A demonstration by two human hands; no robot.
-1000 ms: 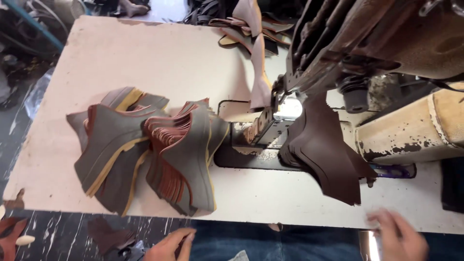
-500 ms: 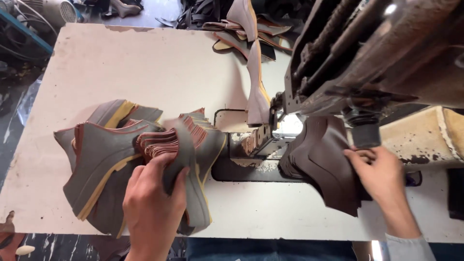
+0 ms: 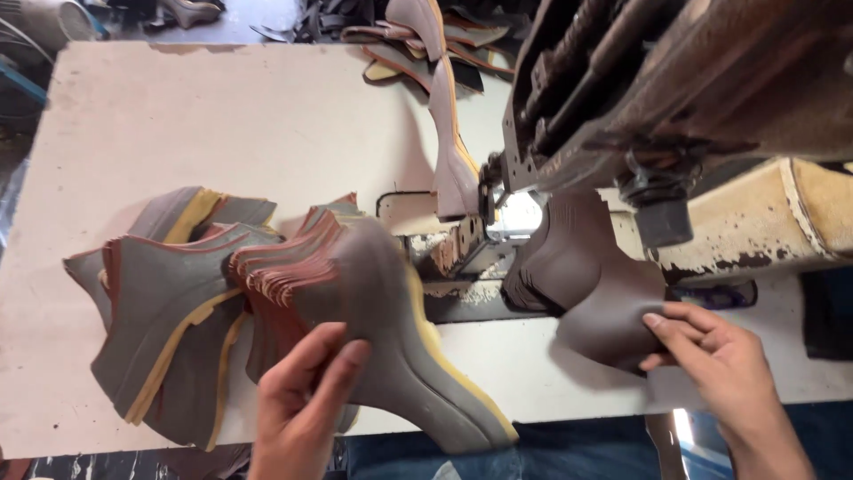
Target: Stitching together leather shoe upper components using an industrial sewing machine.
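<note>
My left hand (image 3: 306,400) rests on the top grey-brown leather piece with a yellow edge (image 3: 400,338), lifting it off a fanned stack of cut shoe-upper pieces (image 3: 169,311) at the table's near left. My right hand (image 3: 711,356) pinches the lower edge of a stack of dark brown leather pieces (image 3: 586,284) that hangs beside the sewing machine's needle area (image 3: 511,218). A strip of joined pieces (image 3: 449,116) trails away from the needle toward the far edge.
The worn sewing machine head (image 3: 675,80) overhangs the right half of the pale table (image 3: 222,124). More cut pieces (image 3: 400,44) lie at the table's far edge. A cream machine arm (image 3: 755,222) runs to the right.
My left hand has slid along the stack and raised the top grey piece toward me. My right hand has dropped to the lower edge of the dark brown pieces. The view has moved closer.
</note>
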